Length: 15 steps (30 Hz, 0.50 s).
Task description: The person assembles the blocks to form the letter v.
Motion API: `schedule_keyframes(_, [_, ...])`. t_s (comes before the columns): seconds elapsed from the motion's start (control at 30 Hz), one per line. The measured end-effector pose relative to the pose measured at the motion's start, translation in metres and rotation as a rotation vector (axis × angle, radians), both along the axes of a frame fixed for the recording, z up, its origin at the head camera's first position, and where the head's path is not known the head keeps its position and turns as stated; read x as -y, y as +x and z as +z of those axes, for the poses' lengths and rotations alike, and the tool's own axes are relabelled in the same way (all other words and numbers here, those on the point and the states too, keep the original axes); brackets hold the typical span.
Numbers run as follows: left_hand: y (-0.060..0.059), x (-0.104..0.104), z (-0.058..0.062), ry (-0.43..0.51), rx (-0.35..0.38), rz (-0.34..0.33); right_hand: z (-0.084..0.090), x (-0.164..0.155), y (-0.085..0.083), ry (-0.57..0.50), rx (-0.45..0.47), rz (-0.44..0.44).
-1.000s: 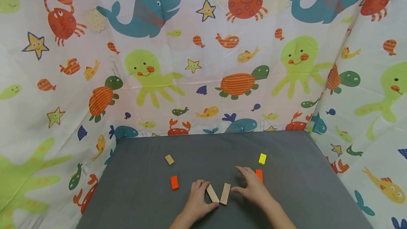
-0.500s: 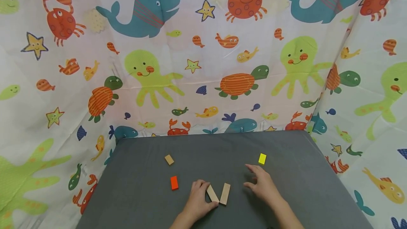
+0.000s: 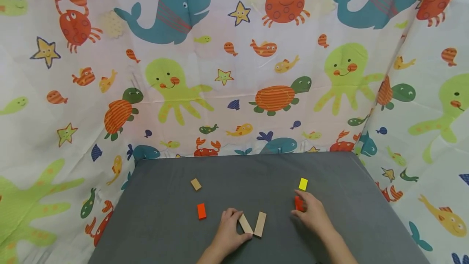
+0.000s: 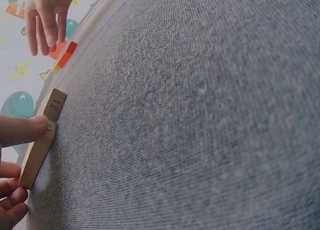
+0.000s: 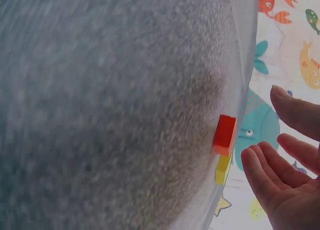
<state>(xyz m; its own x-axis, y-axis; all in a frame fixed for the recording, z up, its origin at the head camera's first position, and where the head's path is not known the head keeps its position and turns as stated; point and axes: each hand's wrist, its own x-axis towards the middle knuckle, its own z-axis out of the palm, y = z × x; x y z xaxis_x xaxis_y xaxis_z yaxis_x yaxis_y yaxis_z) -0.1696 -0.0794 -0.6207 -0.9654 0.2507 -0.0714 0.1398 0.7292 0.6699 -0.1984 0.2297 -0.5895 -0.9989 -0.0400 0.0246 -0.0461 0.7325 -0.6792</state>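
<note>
Loosely spread and holding nothing, the right hand [image 3: 311, 214] reaches the orange block [image 3: 298, 203] just left of its fingertips, long axis pointing away, while the left hand [image 3: 229, 231] pinches a wooden block [image 3: 245, 223].

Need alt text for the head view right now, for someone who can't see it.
On a grey table, the left hand grips a plain wooden block beside a second wooden block, while the right hand reaches a red block below a yellow block. An orange block and a small wooden block lie to the left, before a sea-creature curtain.
</note>
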Motion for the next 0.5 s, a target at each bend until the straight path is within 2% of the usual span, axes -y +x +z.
schedule_keyframes(0.5, [0.001,-0.001,0.005,-0.001,0.007,0.002,-0.002,-0.016,-0.004,0.033,0.09,-0.042])
